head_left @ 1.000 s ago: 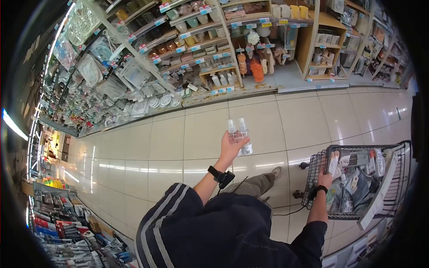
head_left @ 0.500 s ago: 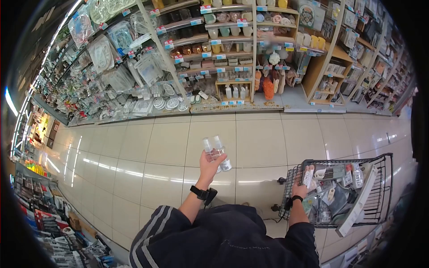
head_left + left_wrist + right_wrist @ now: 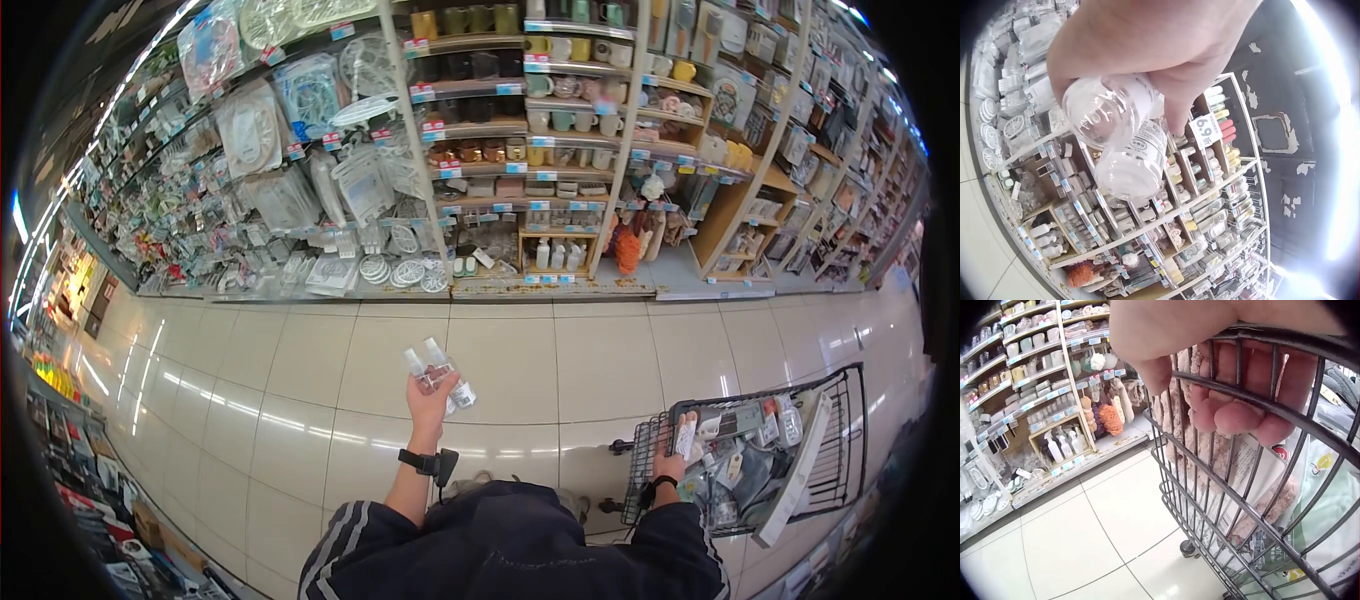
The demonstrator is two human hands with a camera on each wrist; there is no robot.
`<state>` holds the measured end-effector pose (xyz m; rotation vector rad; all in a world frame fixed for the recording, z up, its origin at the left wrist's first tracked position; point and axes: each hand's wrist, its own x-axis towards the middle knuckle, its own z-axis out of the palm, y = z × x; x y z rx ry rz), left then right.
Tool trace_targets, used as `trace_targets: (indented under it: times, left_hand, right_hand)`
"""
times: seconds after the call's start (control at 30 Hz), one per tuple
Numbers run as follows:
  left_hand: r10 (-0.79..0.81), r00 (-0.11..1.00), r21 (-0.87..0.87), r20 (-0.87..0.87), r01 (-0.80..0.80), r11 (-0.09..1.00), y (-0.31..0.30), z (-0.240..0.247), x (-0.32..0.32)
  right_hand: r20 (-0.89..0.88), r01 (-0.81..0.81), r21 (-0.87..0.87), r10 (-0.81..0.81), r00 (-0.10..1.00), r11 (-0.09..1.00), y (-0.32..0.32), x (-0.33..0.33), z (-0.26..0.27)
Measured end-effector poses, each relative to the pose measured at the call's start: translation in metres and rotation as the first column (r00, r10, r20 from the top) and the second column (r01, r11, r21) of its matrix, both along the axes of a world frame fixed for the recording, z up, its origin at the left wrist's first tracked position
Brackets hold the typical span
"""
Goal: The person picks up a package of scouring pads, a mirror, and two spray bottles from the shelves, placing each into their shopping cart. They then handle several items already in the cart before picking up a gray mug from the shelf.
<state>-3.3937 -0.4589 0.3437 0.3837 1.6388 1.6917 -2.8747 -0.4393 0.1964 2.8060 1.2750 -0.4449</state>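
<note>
My left hand [image 3: 427, 408] holds two small clear bottles [image 3: 463, 396] side by side, out over the floor, their tall translucent caps pointing up and away. From the left wrist, the bottle bottoms face the camera, and a printed label [image 3: 1147, 150] shows on one of them. Over at the right, my right hand [image 3: 668, 466] grips the top rail of a black wire shopping cart [image 3: 645, 462]; in the right wrist view its fingers [image 3: 1235, 417] curl through the wires. Just inside the wires there lies a fluffy pink item [image 3: 1200, 450] with a white label.
Inside the cart are packaged goods, a grey item [image 3: 755, 470] and a long white box [image 3: 795, 470] leaning across. Ahead, tall shelves hold mugs [image 3: 575, 88], white pump bottles [image 3: 558, 255] and an orange bath puff [image 3: 627, 252]. Glossy tiles [image 3: 500, 360] separate me from them.
The view has turned and tilted up, showing more of the shelves. My left hand, still holding the bottles, now appears farther left and lower. The right hand stays on the cart.
</note>
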Motion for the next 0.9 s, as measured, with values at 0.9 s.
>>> trace_targets:
  times: [0.9]
  left_hand:
    - [-0.039,0.985,0.055,0.167,0.03,0.998,-0.039,-0.001,-0.06]
  right_hand:
    - [-0.081,-0.032,-0.067,0.026,0.996,0.997,-0.089,-0.056,0.029]
